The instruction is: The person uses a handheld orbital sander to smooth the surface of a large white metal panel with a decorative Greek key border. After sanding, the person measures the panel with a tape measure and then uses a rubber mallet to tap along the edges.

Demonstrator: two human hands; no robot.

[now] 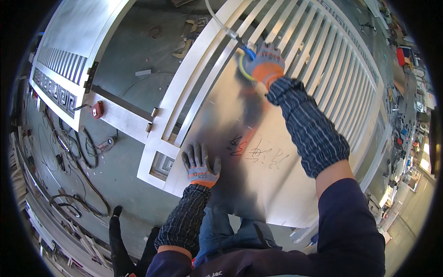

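Observation:
My left hand [200, 167], in a grey and orange work glove, lies flat with fingers stretched on the shiny metal sheet [281, 184]. Farther off and to the right, my right hand [267, 64] wears a matching glove and is closed round a blue tool [249, 52] on the end of a pale hose [216, 17]. Most of that tool is hidden by the hand; a yellow-green curved piece [244, 69] shows beside it. Below the hand the sheet bears handwritten marks. The sheet rests against a white slatted metal gate panel [295, 34].
A second white metal panel [80, 32] with a fret pattern stands at the left, joined by a rail [124, 121]. On that rail sits a red tape measure [97, 110]. Cables [85, 157] and a grinder-like tool [107, 144] lie on the floor. Another person's leg [117, 240] shows lower left.

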